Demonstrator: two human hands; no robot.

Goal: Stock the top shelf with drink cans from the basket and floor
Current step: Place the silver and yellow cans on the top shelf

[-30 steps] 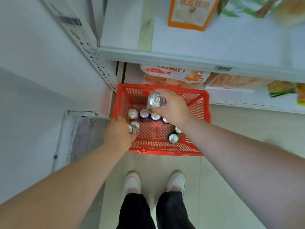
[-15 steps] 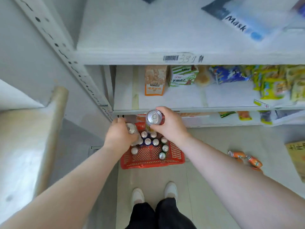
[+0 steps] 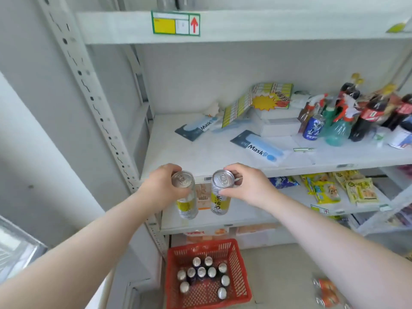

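Observation:
My left hand grips a tall silver and yellow can upright. My right hand grips a second silver and yellow can beside it. Both cans hang in front of the edge of a white shelf at chest height. Below, on the floor, a red basket holds several upright cans. Orange cans lie on the floor at the lower right. The top shelf runs across above, with a green-framed label on its front edge.
Mask packets, a white box, a blue Pepsi can and cola bottles sit on the middle shelf. Snack bags fill the lower shelf at right. A perforated shelf upright stands at left.
Both hands rose from the basket with a can each, up to the middle shelf's edge. The view tilted upward, so the basket now lies far below.

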